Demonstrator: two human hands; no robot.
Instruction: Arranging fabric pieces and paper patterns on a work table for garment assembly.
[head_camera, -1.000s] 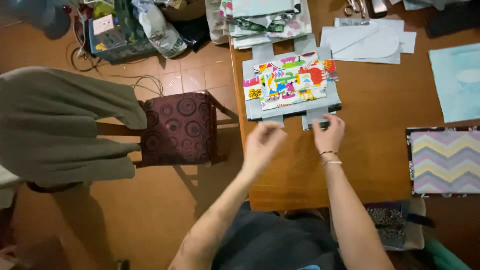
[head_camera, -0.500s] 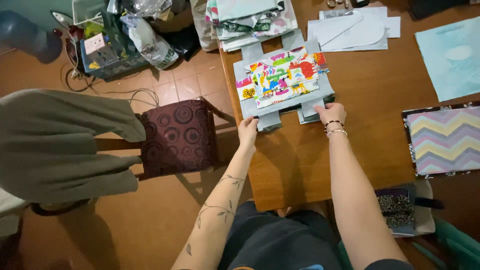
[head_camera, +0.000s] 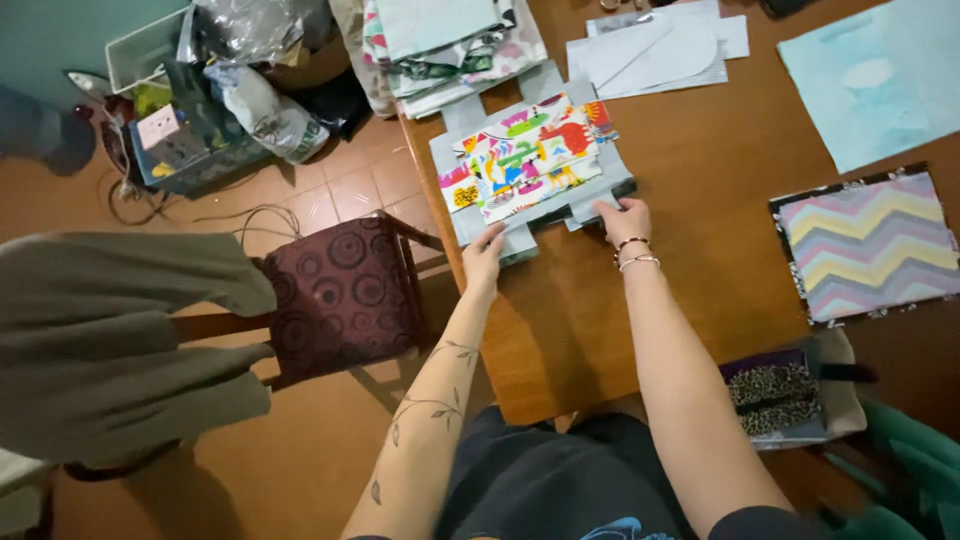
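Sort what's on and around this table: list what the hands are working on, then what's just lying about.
In hand:
- grey fabric piece
- bright patterned fabric on top of it
- left hand and right hand at its near edge

Lying about:
- chevron fabric
- pale blue sheet
- white paper patterns
- folded fabric stack
- chair

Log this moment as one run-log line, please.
left hand: on grey fabric piece edge | right hand: on same piece | colourful print fabric on top | wooden table

Grey fabric panel with bright animal print, pastel chevron piece, maroon circle-patterned chair cushion.
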